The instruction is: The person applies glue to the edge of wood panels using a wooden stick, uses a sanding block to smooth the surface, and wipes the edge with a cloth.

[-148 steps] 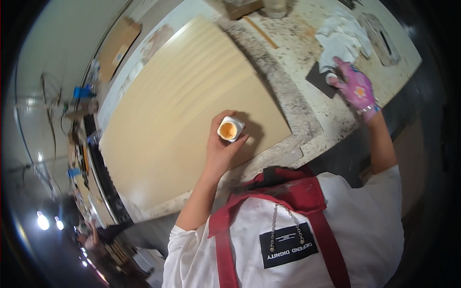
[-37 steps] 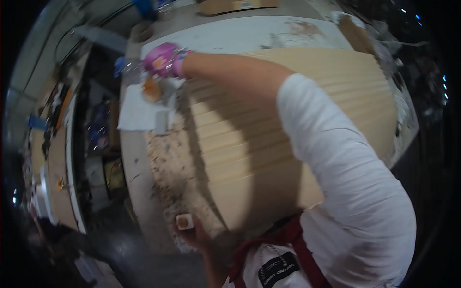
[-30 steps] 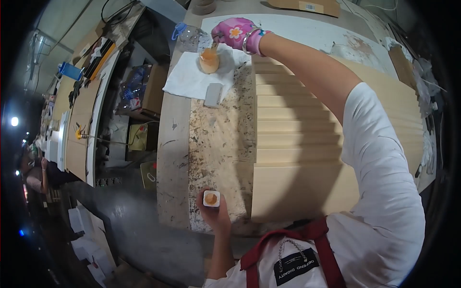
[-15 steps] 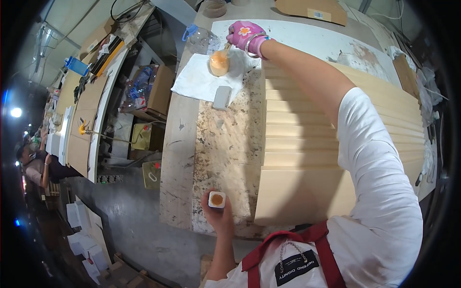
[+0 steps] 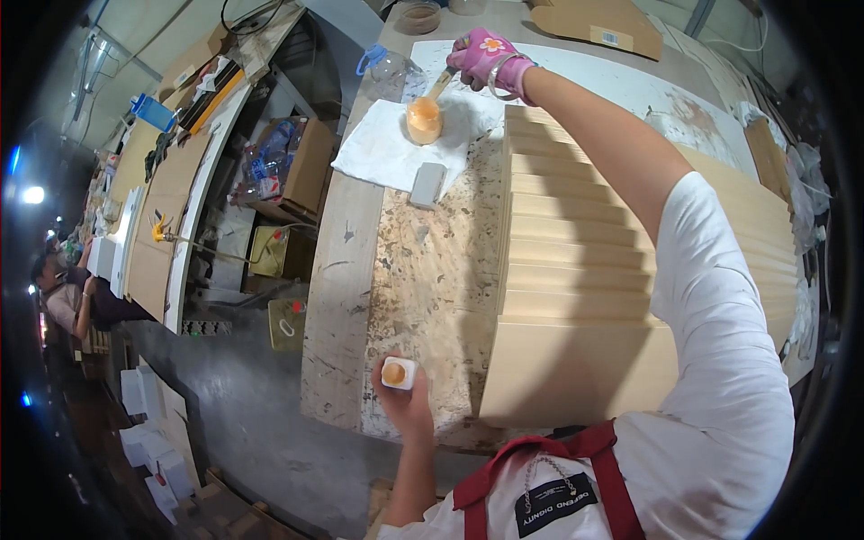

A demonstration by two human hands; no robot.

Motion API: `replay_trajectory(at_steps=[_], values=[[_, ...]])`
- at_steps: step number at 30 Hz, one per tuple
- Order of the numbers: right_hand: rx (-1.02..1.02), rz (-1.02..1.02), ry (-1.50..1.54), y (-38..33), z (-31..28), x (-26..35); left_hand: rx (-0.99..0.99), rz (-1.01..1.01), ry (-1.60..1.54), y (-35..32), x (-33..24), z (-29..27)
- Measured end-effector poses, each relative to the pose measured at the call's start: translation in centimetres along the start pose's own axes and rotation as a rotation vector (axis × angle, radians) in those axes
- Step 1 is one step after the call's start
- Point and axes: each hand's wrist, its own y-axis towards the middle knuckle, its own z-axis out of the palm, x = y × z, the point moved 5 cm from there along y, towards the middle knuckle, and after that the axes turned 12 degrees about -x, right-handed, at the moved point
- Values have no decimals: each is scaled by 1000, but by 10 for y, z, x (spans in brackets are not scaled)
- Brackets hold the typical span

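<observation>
My right hand [image 5: 486, 61], in a pink glove with a flower on its back, reaches far over the table. It is closed on the handle of a brush [image 5: 441, 84], whose lower end is inside a jar of orange liquid [image 5: 424, 121]. The jar stands on a white cloth [image 5: 364, 144]. My bare left hand [image 5: 409, 407], near the table's front edge, is closed around a small white square-topped object [image 5: 408, 364] with a round tan centre; its lower part is hidden. A grey block [image 5: 427, 185] lies on the cloth's near edge, close to the jar.
Overlapping pale wooden boards [image 5: 576, 360] cover the table's right side under my right arm. A clear plastic bottle [image 5: 385, 74] with a blue handle lies behind the cloth. A cardboard piece [image 5: 594, 25] sits at the back. Another person [image 5: 67, 301] is at the far left.
My right hand has shifted slightly right in the picture, showing more of the brush handle above the jar. The white object in my left hand has tilted a little to the left.
</observation>
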Motion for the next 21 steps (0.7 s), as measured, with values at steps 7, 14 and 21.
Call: replay_trajectory(at_steps=[7, 14, 21], values=[[133, -348, 56, -19, 7, 13, 161, 44, 93, 10, -10, 39], [207, -454, -41, -23, 9, 4, 224, 34, 124, 8, -3, 47], [245, -448, -133, -24, -13, 12, 213, 73, 179, 11, 4, 43]])
